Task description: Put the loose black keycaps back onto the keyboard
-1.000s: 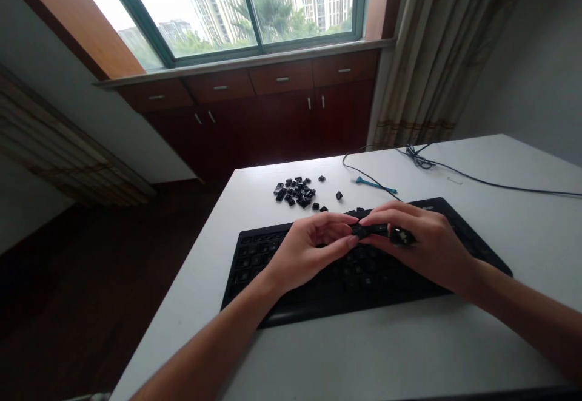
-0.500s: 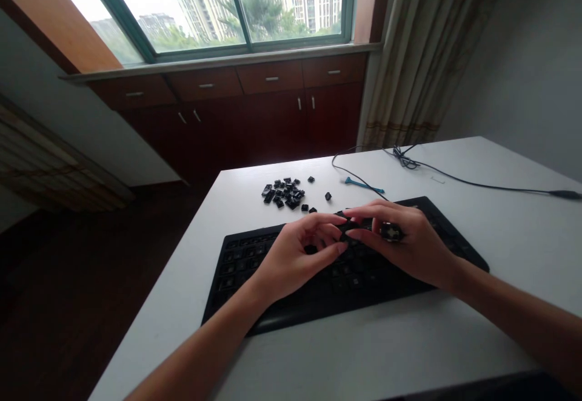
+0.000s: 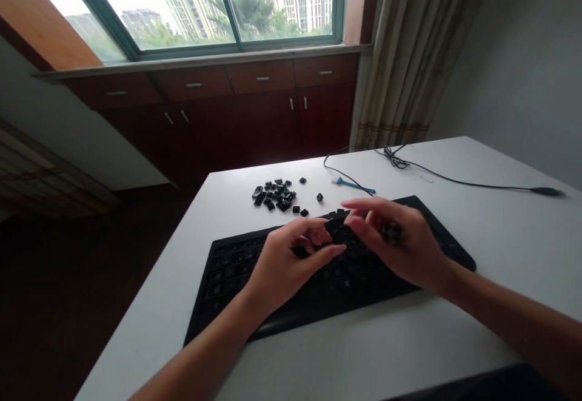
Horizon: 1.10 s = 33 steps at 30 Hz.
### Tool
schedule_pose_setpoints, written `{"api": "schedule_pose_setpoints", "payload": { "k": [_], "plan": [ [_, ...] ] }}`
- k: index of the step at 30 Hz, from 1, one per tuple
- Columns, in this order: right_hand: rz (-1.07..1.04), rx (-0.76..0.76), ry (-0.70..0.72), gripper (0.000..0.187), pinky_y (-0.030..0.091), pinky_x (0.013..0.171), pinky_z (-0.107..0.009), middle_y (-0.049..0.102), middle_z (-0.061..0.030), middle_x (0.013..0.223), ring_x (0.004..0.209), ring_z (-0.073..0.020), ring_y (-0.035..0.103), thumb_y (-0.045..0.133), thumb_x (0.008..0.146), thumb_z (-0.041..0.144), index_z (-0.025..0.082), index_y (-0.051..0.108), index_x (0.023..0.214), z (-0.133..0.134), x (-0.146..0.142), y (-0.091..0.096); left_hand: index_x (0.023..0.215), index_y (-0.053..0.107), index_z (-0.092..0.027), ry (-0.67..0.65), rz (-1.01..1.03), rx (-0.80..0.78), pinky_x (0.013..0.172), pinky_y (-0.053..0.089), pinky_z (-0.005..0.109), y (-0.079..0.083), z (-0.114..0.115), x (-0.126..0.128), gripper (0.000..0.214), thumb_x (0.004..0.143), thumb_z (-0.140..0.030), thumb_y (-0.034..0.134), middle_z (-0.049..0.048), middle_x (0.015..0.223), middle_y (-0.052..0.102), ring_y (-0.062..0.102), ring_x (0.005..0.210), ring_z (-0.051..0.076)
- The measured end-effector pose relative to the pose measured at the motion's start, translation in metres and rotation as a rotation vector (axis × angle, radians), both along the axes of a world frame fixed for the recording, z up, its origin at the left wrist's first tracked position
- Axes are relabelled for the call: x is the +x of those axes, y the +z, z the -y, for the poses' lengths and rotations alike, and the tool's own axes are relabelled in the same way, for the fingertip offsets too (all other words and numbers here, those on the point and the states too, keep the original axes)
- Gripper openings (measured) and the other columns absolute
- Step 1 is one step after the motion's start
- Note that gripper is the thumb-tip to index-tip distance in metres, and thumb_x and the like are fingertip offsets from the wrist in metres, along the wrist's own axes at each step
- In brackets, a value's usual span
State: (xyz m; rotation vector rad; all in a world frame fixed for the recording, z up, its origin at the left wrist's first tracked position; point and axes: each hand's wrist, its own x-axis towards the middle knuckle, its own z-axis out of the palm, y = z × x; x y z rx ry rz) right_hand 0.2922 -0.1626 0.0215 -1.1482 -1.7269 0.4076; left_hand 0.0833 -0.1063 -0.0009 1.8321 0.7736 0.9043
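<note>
Here, the left hand [image 3: 288,267] curled narrow over the black keyboard [image 3: 231,267]; the right hand's [image 3: 400,246] blurred grip was untellable; loose keycaps [image 3: 275,195] lay at 11 o'clock, legends unreadable.

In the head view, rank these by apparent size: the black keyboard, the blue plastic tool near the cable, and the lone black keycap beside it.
1. Black computer keyboard
2. Slim blue plastic tool
3. Loose square black keycap
</note>
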Motion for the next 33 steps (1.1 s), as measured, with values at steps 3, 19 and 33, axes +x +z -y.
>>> {"api": "schedule_pose_setpoints", "payload": {
  "k": [3,19,33],
  "plan": [
    [-0.249,0.018,-0.218,0.022,0.048,0.059,-0.025,0.068,-0.0002,0.089,0.063,-0.0099,0.057,0.059,0.096,0.032,0.026,0.065,0.116,-0.005,0.009,0.010,0.106,0.068,-0.021,0.016,0.014,0.000,0.067,0.052,0.023,-0.001,0.000,0.000,0.031,0.080,-0.033,0.079,0.0010,0.088,0.067,0.061,0.077,0.012],
    [0.216,0.146,0.089,0.033,0.053,0.069,-0.027,0.063,-0.0059,0.110,0.077,-0.0124,0.060,0.063,0.090,0.016,0.022,0.061,0.122,-0.010,0.009,-0.008,0.111,0.068,-0.022,0.004,-0.015,0.000,0.072,0.051,0.026,-0.003,0.001,0.002,0.032,0.082,-0.034,0.077,0.0027,0.094,0.071,0.064,0.083,0.014],
    [0.297,0.018,0.049,0.027,0.056,0.065,-0.027,0.073,-0.0033,0.098,0.069,-0.0136,0.066,0.066,0.089,0.028,0.024,0.062,0.115,-0.001,-0.005,-0.014,0.108,0.068,-0.022,0.040,-0.163,0.197,0.071,0.051,0.027,-0.002,0.006,0.002,0.028,0.082,-0.029,0.075,0.0022,0.090,0.073,0.064,0.078,0.015]
  ]
}}
